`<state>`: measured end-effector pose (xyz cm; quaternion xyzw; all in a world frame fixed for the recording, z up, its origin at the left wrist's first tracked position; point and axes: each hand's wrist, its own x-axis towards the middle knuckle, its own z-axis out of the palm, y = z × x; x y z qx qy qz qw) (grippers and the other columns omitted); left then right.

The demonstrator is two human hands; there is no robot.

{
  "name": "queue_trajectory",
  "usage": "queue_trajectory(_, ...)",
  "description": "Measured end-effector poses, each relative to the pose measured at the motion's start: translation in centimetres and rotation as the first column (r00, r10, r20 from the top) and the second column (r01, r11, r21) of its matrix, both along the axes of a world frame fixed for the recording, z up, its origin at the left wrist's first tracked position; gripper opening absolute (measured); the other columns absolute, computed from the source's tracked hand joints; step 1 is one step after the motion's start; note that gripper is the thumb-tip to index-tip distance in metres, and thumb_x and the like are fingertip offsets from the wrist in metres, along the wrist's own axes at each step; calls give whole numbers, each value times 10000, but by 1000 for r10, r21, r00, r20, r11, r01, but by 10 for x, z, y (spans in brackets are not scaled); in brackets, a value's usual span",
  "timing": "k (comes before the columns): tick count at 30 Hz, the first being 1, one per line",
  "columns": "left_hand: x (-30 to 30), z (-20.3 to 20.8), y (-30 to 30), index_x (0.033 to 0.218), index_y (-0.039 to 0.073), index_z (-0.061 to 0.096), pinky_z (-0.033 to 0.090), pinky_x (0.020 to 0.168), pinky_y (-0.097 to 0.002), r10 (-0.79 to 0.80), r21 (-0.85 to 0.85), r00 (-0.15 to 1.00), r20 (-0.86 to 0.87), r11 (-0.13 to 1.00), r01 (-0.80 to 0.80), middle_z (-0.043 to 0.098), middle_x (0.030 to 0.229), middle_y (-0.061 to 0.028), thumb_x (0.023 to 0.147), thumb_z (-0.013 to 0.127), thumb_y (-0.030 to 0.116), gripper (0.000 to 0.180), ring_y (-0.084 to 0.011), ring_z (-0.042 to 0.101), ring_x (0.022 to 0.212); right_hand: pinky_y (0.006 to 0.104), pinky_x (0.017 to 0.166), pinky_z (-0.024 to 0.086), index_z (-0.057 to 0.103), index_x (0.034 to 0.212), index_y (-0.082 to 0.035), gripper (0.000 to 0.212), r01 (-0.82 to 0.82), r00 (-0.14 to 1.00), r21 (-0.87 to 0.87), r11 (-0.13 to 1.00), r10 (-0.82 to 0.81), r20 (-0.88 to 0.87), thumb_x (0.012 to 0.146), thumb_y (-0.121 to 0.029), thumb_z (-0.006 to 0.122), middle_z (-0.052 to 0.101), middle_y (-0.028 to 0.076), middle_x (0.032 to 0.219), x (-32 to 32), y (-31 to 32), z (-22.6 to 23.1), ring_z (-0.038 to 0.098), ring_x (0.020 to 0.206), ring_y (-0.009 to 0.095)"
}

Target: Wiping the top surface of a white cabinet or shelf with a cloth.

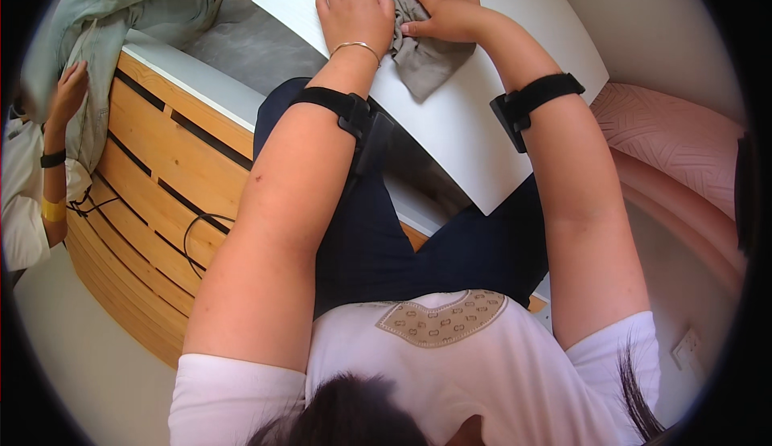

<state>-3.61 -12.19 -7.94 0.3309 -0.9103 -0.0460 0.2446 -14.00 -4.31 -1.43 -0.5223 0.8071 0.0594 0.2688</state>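
Observation:
A crumpled grey-brown cloth (434, 64) lies on the white tabletop (498, 124), close to its far end. My right hand (446, 13) rests on the cloth from above, open, with its fingers spread and its thumb pointing left. Just left of the cloth, my left hand (354, 18) lies palm down on the table, fingers mostly stretched out and one of them bent. Its thumb side meets the cloth's left edge; whether the thumb touches the fabric is hard to see. A thin bangle circles my left wrist, and black straps with small boxes sit on both forearms.
On the left runs a slatted wooden bench (185, 140) with a black cable (193, 241) against it. Another person's hand (71, 92) and pale trousers are at the far left. A pink padded seat (663, 128) stands right of the table, beside the wall.

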Motion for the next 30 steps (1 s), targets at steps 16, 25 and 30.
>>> queue_trajectory(16,-7,10,8,727,-20,520,259,917,-398,-52,-73,994,91,996,59,432,1116,-173,737,429,137,181,-285,384,1047,306,955,213,356,1222,-151,553,629,772,-577,521,-334,540,739,-332,555,350,109,1240,-84,144,-32,288,1167,220)
queue_trajectory(25,-4,6,12,704,-26,506,290,883,-387,-53,-54,992,116,997,60,433,1111,-185,729,440,113,156,-309,403,1007,312,955,216,387,1198,-129,516,551,831,-551,627,-349,433,750,-336,538,328,111,1248,-110,186,-33,288,1167,243)
queue_trajectory(30,-2,7,11,714,-2,502,222,947,-406,-43,25,989,140,999,40,405,1133,-163,726,459,123,132,-271,344,1093,311,955,215,403,1188,-121,481,566,820,-607,558,-300,488,762,-305,531,354,127,1232,-117,191,-41,297,1165,225)
